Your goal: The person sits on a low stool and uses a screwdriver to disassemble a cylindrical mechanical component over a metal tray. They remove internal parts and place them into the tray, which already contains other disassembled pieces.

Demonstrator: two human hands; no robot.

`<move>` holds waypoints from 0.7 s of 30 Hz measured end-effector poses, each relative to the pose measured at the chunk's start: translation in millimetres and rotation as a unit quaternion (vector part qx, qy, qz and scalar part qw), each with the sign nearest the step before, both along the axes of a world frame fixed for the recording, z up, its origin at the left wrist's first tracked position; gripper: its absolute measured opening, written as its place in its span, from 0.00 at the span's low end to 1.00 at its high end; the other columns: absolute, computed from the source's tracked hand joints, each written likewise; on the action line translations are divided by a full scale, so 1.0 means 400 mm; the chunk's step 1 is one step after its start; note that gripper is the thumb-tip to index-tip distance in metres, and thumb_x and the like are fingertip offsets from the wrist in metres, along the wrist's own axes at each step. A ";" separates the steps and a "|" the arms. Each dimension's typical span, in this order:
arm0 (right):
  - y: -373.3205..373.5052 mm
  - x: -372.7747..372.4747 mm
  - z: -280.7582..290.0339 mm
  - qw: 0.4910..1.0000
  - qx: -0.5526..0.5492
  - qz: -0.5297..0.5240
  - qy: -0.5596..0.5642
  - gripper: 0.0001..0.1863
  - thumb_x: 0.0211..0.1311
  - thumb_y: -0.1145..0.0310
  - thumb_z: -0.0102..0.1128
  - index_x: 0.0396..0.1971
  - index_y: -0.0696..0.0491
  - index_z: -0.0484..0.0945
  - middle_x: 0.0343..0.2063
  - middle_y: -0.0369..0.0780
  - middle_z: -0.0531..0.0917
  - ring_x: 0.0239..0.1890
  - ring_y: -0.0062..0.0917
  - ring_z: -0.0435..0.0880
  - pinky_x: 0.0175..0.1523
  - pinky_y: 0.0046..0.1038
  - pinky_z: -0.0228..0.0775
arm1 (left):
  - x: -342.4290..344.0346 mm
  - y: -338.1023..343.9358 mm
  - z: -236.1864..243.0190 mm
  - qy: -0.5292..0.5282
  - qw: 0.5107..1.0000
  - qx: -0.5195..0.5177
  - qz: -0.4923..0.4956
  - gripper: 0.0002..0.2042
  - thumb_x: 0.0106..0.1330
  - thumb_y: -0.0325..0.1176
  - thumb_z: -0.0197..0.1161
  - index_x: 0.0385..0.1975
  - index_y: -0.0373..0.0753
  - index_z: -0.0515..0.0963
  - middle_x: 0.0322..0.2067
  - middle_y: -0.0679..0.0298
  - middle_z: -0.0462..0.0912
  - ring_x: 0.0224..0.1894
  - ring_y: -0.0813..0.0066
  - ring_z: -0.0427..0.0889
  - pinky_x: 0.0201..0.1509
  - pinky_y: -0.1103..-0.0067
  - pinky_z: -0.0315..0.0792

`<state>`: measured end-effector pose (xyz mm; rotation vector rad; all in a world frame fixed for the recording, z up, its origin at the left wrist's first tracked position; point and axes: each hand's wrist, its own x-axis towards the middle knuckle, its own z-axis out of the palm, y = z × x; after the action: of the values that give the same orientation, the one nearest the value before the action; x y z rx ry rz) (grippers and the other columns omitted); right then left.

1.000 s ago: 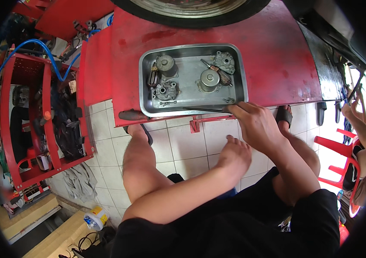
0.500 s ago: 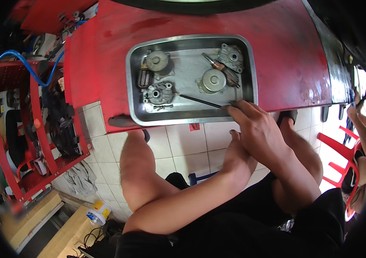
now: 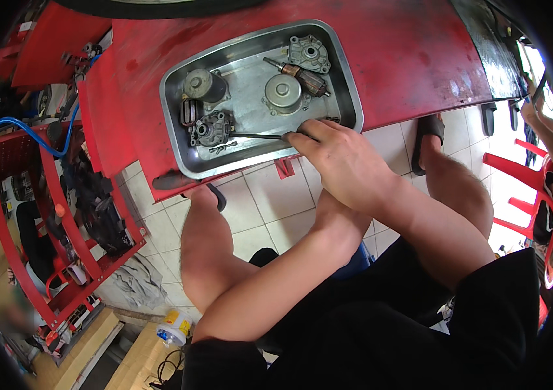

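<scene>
My right hand (image 3: 348, 156) is closed around a thin dark rod-like tool (image 3: 257, 136) over the near rim of a steel tray (image 3: 244, 78). The rod's tip touches or almost touches a grey metal housing (image 3: 213, 128) at the tray's left. Beside that housing lie several small screws (image 3: 220, 149), a dark armature (image 3: 189, 112) and a round metal motor can (image 3: 203, 86). At the right are another can (image 3: 283, 93), a copper-ended armature (image 3: 303, 78) and a second housing (image 3: 310, 53). My left hand (image 3: 336, 203) is crossed under my right wrist, its fingers hidden.
The tray rests at the near edge of a red table (image 3: 413, 71). A red shelf cart (image 3: 62, 201) with a blue hose (image 3: 23, 125) stands at the left. Red plastic chairs (image 3: 517, 162) are on the right; a white-and-yellow tub (image 3: 174, 327) sits lower left.
My right hand has moved left, bringing the rod's tip to the left housing. The tray appears higher, further left and more tilted in the picture as the view has shifted.
</scene>
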<state>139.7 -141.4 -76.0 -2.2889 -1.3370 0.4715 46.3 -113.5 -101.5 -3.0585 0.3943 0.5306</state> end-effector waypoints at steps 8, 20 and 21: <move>0.001 -0.007 -0.008 0.998 -0.023 -0.001 -0.054 0.21 0.52 0.75 0.54 0.48 0.60 0.79 0.39 0.43 0.79 0.45 0.35 0.81 0.49 0.33 0.77 | 0.005 0.012 0.011 0.010 1.000 0.006 -0.005 0.24 0.72 0.38 0.53 0.68 0.47 0.65 0.67 0.65 0.66 0.72 0.66 0.60 0.74 0.64 0.49; 0.001 -0.014 -0.010 0.993 -0.020 -0.001 -0.117 0.20 0.49 0.75 0.55 0.46 0.60 0.80 0.37 0.41 0.78 0.42 0.31 0.81 0.45 0.30 0.77 | 0.004 0.016 0.000 -0.002 1.000 -0.008 0.009 0.24 0.72 0.39 0.53 0.68 0.47 0.64 0.67 0.64 0.65 0.72 0.65 0.59 0.75 0.65 0.50; -0.001 -0.016 -0.008 0.992 -0.025 -0.001 -0.126 0.20 0.49 0.75 0.56 0.46 0.60 0.81 0.36 0.41 0.78 0.42 0.31 0.81 0.45 0.30 0.77 | 0.006 0.017 -0.002 -0.008 1.000 -0.008 0.000 0.24 0.72 0.38 0.53 0.68 0.46 0.64 0.67 0.64 0.65 0.72 0.65 0.59 0.75 0.66 0.51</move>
<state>133.5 -141.9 -79.1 -2.4559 -1.4540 0.2214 48.7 -106.7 -102.4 -3.0767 0.4009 0.5041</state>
